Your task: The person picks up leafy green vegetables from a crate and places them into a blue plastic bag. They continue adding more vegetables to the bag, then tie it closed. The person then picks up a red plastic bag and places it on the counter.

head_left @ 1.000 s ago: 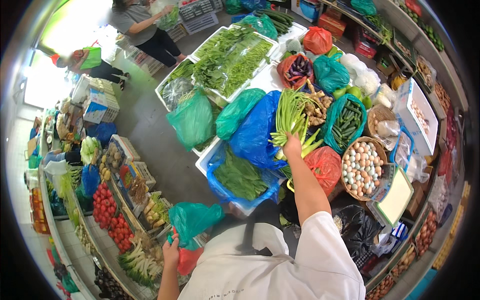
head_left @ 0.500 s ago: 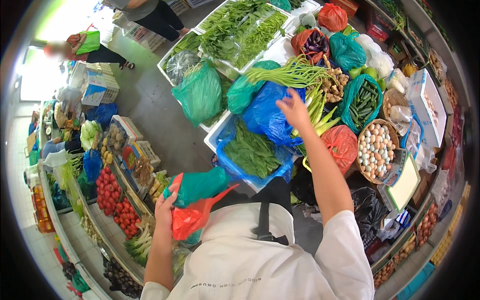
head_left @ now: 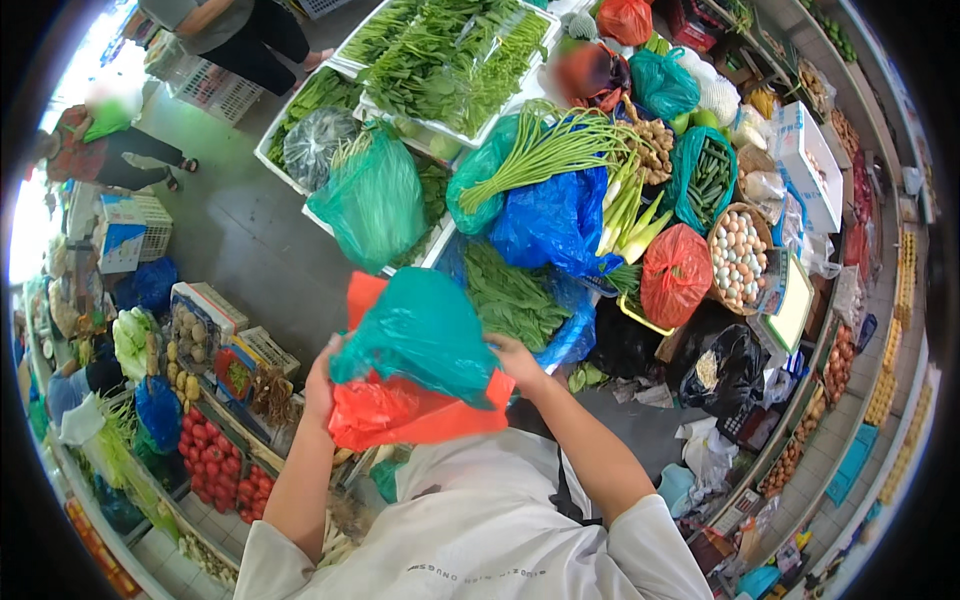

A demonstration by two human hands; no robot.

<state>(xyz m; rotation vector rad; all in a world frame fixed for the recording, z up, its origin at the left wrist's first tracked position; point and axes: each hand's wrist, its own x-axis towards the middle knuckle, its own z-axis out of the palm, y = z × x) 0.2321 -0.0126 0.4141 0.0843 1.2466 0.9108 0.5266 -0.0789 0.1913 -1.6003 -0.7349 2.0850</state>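
Observation:
Before my body, a teal plastic bag [head_left: 415, 335] lies over a red plastic bag [head_left: 415, 412]. My left hand [head_left: 320, 390] grips the left edge of both bags, its fingertips partly behind them. At the opposite edge, my right hand [head_left: 515, 362] is closed on the bags, with some fingers hidden. Just beyond them, leafy greens [head_left: 510, 300] lie in a box lined with blue plastic. Long green beans [head_left: 540, 155] rest across the teal and blue bags farther off.
White foam trays [head_left: 360, 30] of greens stand at the far middle. A basket of eggs [head_left: 740, 258], a tied red bag [head_left: 676, 275] and a black bag [head_left: 712, 362] are at right. Tomatoes [head_left: 210, 455] fill a left shelf. Two people stand at the far left.
My right hand has come back from over the blue bag and taken hold of the bags' right edge. The red and teal bags have moved right and spread out between my hands.

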